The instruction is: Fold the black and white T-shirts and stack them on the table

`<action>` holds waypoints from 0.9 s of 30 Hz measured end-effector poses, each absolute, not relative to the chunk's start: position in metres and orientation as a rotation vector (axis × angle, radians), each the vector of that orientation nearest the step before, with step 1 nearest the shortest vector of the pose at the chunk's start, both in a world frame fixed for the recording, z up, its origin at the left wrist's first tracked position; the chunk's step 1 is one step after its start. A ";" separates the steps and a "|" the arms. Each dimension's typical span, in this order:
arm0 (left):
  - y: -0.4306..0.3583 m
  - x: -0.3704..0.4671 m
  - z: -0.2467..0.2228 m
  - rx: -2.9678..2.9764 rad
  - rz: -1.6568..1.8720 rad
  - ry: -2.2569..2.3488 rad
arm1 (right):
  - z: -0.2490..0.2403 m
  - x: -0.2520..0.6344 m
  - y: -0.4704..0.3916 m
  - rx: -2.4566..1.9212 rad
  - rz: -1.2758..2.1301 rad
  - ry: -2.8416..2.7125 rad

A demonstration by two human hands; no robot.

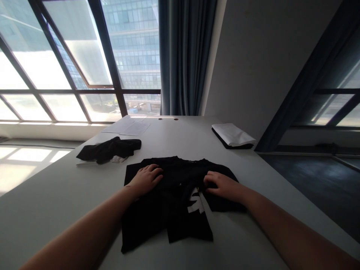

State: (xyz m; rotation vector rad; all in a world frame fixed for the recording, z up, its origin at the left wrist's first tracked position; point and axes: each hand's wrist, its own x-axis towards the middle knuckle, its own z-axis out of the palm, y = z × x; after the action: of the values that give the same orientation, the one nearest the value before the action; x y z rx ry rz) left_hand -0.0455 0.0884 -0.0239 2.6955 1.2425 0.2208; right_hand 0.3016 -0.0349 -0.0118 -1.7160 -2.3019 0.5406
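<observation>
A black T-shirt (152,210) lies partly folded and rumpled on the white table, in front of me. Part of a white print (196,201) shows near its right side. On the shirt's upper left rests my left hand (146,178), palm down, its fingers stretched over the cloth. My right hand (222,185) is on the shirt's right part, fingers curled and closed on the fabric; the fingertips are partly hidden.
Crumpled black clothing (109,149) with some white cloth lies at the left. A folded white cloth (233,134) sits on a black one at the back right. Paper sheets (135,126) lie at the far left of the table (70,202).
</observation>
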 end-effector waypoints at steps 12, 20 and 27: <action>0.113 -0.057 -0.031 2.661 0.089 1.347 | -0.015 0.399 -0.026 -1.654 0.516 -2.204; 0.073 -0.049 0.010 2.856 0.200 1.260 | -0.019 0.372 -0.027 -1.717 0.038 -2.163; 0.042 -0.046 0.027 2.721 -0.056 1.143 | -0.020 0.350 -0.031 -1.797 0.322 -2.281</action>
State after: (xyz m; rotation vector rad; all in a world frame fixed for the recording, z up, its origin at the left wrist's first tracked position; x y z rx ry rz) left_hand -0.0461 0.0422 0.0274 2.7210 1.1431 -0.0559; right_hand 0.3497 -0.0308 -0.0198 -1.7972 -2.2806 0.3224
